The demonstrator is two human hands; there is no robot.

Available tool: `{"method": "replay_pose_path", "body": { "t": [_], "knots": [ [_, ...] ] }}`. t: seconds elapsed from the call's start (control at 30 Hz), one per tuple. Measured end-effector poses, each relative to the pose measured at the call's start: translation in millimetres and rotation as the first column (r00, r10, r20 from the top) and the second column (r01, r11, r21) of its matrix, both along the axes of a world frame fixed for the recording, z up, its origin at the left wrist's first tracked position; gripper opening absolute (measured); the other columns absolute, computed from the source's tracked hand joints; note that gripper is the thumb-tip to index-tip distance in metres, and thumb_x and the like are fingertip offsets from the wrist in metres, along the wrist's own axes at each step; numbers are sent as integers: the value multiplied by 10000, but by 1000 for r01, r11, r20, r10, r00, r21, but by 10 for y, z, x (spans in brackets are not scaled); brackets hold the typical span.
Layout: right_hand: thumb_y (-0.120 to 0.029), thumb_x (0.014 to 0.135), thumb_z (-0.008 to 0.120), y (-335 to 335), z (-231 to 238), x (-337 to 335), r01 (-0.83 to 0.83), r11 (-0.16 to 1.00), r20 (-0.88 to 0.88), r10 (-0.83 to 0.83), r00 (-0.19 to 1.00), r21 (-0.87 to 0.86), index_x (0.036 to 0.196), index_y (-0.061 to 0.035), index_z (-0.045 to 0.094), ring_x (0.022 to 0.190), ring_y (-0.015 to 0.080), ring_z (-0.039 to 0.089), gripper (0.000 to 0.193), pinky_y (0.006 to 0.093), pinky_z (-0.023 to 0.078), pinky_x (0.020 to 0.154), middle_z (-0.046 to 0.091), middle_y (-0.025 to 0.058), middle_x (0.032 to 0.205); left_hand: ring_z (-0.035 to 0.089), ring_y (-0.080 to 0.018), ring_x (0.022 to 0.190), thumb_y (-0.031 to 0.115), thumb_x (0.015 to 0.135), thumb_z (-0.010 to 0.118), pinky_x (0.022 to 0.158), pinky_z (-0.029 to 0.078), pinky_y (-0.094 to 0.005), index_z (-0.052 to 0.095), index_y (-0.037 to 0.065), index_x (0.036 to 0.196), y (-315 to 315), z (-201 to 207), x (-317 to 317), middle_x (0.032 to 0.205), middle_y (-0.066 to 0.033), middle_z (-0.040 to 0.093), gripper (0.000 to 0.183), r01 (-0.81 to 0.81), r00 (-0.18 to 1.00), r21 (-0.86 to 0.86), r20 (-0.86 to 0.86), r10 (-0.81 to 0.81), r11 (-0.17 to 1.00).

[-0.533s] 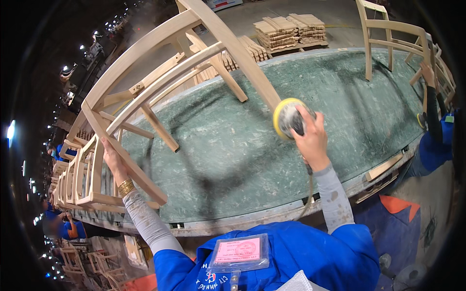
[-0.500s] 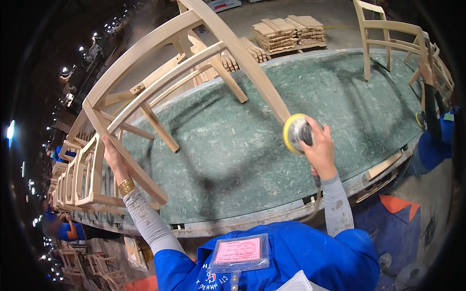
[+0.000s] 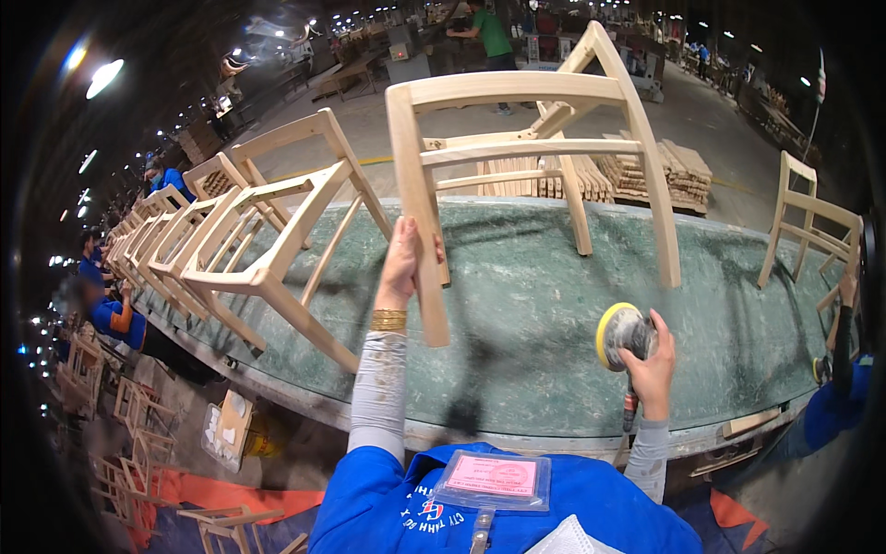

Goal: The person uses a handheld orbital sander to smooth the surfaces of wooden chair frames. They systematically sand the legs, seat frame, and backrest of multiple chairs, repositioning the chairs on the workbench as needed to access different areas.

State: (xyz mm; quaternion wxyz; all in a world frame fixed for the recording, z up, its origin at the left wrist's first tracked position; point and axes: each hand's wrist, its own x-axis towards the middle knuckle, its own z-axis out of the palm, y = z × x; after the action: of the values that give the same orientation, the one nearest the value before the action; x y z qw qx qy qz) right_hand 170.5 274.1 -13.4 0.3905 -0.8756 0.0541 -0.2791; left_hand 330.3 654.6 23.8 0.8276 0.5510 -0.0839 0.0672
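Observation:
A bare pale-wood chair frame (image 3: 517,89) is tipped over the green work table (image 3: 526,360). My left hand (image 3: 400,263) is closed around its near left leg, whose end hangs above the table surface. A round sander (image 3: 624,336) with a yellow-edged pad is gripped in my right hand (image 3: 654,367). Its pad faces left, apart from the chair frame's right leg. From the sander's lower end a hose runs down toward the table's near edge.
Several unfinished chairs (image 3: 268,258) line the table to the left. Another chair (image 3: 817,217) stands at the right, where a co-worker's arm (image 3: 844,314) reaches in. Stacked wooden parts (image 3: 664,175) lie beyond the far edge. A loose wood strip (image 3: 749,422) rests by the near edge.
The sander has come away from the end of the chair's right leg. The chair frame has turned more level in view, still in my left hand. The whole view has shifted.

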Motion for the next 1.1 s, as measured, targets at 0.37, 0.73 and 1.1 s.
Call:
{"method": "replay_pose_path", "body": {
  "t": [0.37,0.73,1.1],
  "knots": [
    [-98,652,759,1838,1406,963,-288,950,405,312,860,-120,1266,-208,500,954,280,572,676,378,482,832,510,133,1074,578,-161,697,530,954,291,634,507,-303,459,79,1084,54,-315,-243,798,-78,568,499,245,969,-121,-7,-248,962],
    [-232,685,731,2959,2083,1981,-156,820,360,402,842,-551,1276,-316,474,904,356,582,650,417,501,774,531,174,1001,568,-152,671,505,973,229,585,494,-295,469,89,1073,122,-681,-1,792,-58,564,491,168,986,-136,0,-169,976],
    [-247,668,704,2894,2618,2595,81,920,417,94,904,-384,1284,-250,470,1020,411,549,659,447,455,901,488,278,1138,570,-149,679,508,972,228,604,496,-287,467,86,1087,118,-430,-66,798,-60,563,499,227,973,-214,8,-231,950]
  ]
}}
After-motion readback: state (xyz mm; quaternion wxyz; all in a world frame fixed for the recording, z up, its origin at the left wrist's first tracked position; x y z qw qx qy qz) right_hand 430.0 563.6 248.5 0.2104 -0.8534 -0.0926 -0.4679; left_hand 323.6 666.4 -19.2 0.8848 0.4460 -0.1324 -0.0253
